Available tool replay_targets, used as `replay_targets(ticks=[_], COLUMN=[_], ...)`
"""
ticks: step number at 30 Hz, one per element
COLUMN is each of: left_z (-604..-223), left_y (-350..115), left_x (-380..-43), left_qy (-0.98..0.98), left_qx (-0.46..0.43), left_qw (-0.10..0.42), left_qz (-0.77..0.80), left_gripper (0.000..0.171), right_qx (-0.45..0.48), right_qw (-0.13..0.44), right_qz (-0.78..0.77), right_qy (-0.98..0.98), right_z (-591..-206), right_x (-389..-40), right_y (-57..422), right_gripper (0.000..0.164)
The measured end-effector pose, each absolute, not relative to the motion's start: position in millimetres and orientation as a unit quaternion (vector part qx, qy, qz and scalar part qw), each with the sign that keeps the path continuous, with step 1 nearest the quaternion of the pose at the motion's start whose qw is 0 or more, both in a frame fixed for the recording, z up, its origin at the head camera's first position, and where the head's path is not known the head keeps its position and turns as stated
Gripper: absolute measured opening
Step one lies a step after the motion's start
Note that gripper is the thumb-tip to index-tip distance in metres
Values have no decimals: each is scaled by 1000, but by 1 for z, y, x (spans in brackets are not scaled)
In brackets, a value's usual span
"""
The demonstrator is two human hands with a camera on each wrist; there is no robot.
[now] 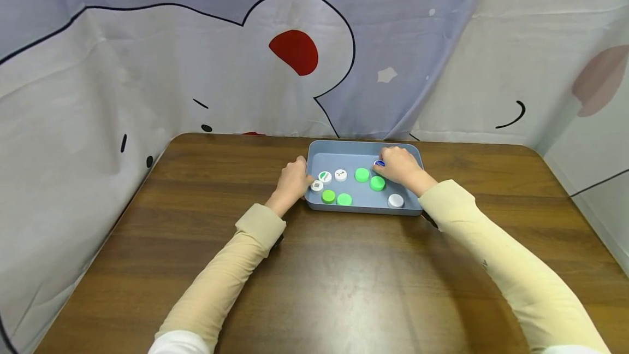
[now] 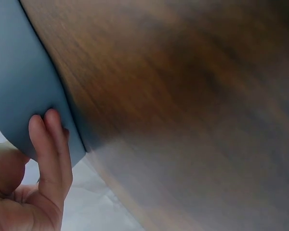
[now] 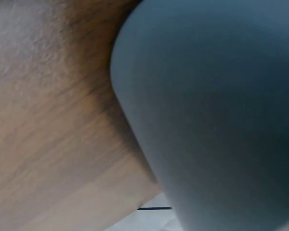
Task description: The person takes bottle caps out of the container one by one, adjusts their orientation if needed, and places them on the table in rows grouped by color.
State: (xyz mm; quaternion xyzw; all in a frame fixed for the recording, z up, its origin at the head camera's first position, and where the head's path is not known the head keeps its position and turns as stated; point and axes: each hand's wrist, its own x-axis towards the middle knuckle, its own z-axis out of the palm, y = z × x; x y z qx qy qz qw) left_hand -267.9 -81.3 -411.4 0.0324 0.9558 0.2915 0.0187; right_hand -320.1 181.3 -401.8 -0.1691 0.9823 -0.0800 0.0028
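Evidently, in the head view, the right hand (image 1: 399, 165) pinches a small blue-and-white cap (image 1: 379, 163) over the grey-blue tray (image 1: 344, 147), which lies on the counter (image 1: 314, 266) between both hands. The left hand (image 1: 293, 179) grips the tray's side wall, its thumb at the rim. Three white printed caps (image 1: 340, 175) and two green caps (image 1: 328, 196) sit nearest the left hand; two more green ones lie just beside the right, and a plain white cap (image 1: 395, 201) sits nearer the person than that hand. The caps look like light, stiff plastic, smooth enough to slip but hardly fragile; opposite sides of the round edge are probably the best hold.

In the left wrist view, extended fingers (image 2: 48, 149) lie against the tray's outer wall, which seems rigid, slick and light enough to slide, so bracing its rim makes sense.

In the right wrist view, the tray's wall hides the right-hand grasp; I cannot judge it from there.
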Motion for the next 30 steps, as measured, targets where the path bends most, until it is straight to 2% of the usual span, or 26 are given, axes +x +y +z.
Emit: replay_targets(ticks=[9, 23, 30], left_z=[-413, -414, -412], left_y=[-81, -78, -75], left_x=[-268, -270, -270], left_qy=[954, 955, 959], left_qx=[28, 4, 0], left_qw=[21, 45, 34], left_qz=[296, 292, 283], left_gripper=[19, 28, 27], right_qx=[-162, -156, -150], right_qw=[-2, -5, 5], right_qz=[-90, -104, -102], right_qy=[983, 982, 983], right_z=[-404, -406, -405], right_x=[-320, -319, -320], right_y=[180, 179, 179], right_gripper=[30, 32, 33])
